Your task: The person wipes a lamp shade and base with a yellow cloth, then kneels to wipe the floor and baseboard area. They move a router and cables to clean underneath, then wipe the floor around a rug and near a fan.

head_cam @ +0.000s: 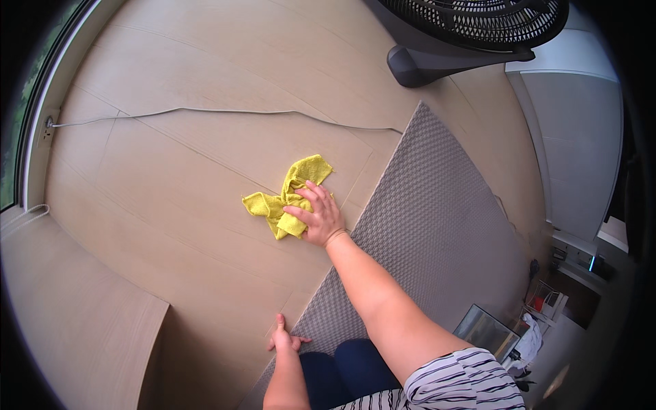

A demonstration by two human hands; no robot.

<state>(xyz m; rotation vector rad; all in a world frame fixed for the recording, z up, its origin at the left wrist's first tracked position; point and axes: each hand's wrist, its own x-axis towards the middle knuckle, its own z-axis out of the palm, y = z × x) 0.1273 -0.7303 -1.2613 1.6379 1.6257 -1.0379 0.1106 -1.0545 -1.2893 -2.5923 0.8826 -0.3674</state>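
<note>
A crumpled yellow cloth (294, 200) lies on the beige tiled floor (215, 195), left of the edge of a grey woven rug (425, 205). My right hand (319, 214) presses down on the cloth's right part, fingers bent over its folds. Near the bottom centre, my left hand (285, 337) rests at the rug's edge with thumb and fingers spread, the thumb over the bare floor. Nothing shows in the left hand. My knees, in dark blue, are on the rug.
A black fan (476, 25) stands at the upper right. A thin grey cable (236, 111) runs across the floor from a wall socket (47, 128) to the rug. A wooden cabinet (92, 307) is at lower left, a glass tank (487, 330) at lower right.
</note>
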